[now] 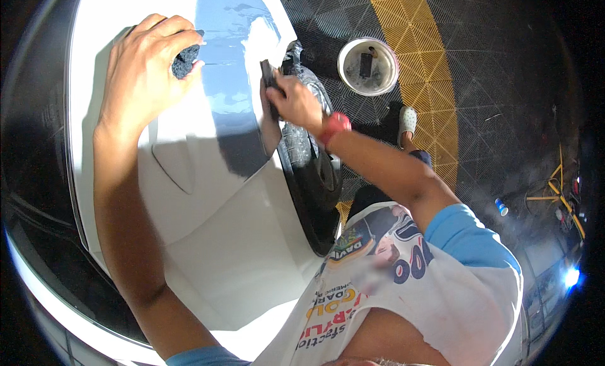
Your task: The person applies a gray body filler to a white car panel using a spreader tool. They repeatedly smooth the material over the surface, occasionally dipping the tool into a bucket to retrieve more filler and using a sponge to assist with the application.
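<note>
Gripping a dark, rough-textured wad [185, 61], our left hand [148, 66] curls over the car's smooth white bodywork [214, 265], beside a glossy grey patch [230, 88]. We cannot tell whether the wad touches the surface. Our right hand [296, 102] closes around a slim, dark, straight-edged block [269, 82] at the patch's outer edge, by the wheel arch; our fingers partly cover it. A raised crease curves through the white surface below the patch.

The black ribbed tyre [302, 145] sits just beneath our right wrist, which wears a red band [336, 127]. Beyond it, a round pale bucket [392, 51] holds a dark rectangular piece [365, 65] on ridged floor tiles [328, 19], near a yellow strip [416, 44]. Our left forearm blocks some bodywork, and our printed shirt [466, 296] hides more below.
</note>
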Demonstrator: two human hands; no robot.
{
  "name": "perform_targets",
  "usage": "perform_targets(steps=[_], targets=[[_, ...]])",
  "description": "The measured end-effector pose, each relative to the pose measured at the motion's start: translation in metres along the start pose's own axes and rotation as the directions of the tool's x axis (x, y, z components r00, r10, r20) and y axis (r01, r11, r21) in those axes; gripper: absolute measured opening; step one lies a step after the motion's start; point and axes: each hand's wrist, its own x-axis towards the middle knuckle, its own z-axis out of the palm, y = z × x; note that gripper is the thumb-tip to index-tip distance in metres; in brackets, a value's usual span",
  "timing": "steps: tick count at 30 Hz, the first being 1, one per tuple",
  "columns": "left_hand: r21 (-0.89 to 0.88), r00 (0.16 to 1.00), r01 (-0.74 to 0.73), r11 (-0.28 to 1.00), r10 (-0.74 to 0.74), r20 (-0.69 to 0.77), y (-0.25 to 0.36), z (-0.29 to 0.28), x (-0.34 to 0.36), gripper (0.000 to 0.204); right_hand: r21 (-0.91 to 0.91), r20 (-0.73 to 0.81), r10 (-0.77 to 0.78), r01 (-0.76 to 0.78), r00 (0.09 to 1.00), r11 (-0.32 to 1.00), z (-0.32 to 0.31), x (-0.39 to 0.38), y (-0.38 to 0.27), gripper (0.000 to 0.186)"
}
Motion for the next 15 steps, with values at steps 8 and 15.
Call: perform_targets(steps=[8,15], targets=[[-0.014,1.000,-0.005,1.000,0.005,-0.006,0.001,0.006,0.000,0.027,-0.072,-0.044,-0.142,0.139,0.989,0.988,-0.011,-0.101,-0.033,0.067],[-0.036,1.000,0.019,0.999,-0.019,-0.012,0.003,0.003,0.001,0.027,0.058,0.119,0.103,-0.111,0.988,0.992,-0.009,0.021,-0.016,0.059]])
